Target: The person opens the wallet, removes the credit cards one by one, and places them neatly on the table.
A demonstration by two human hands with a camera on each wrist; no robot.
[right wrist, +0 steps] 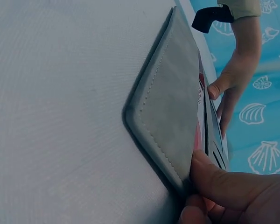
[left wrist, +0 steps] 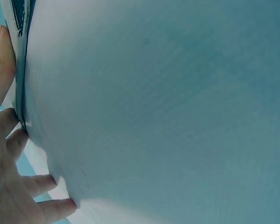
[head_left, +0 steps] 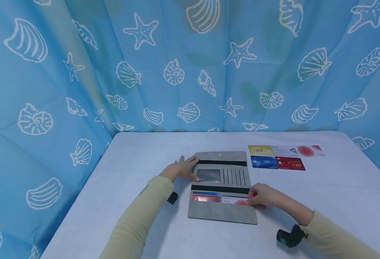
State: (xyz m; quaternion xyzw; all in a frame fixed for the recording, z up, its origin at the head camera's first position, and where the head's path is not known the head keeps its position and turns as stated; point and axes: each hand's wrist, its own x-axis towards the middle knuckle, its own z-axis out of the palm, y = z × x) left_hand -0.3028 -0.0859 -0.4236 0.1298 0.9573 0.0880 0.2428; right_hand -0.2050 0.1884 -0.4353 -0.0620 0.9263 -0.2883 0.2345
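A grey wallet (head_left: 222, 213) lies unfolded on the table, with black bands, a clear window and several card slots. In its lower pockets sit a red card (head_left: 206, 198) with a blue edge behind it, and a white card (head_left: 230, 200) with a red circle. My left hand (head_left: 184, 168) rests at the wallet's left edge, thumb on its face, fingers spread; in the left wrist view some fingertips touch the table. My right hand (head_left: 266, 195) pinches the wallet's right edge beside the white card. The right wrist view shows the thumb (right wrist: 214, 179) by the pocket's rim, other fingers partly hidden.
Right of the wallet lie several cards in two rows: a yellow card (head_left: 260, 150), white ones, a blue VIP card (head_left: 264, 162) and a red VIP card (head_left: 290, 163). A white cloth covers the table (head_left: 138, 154). Behind hangs a blue curtain (head_left: 164, 97) with shell prints.
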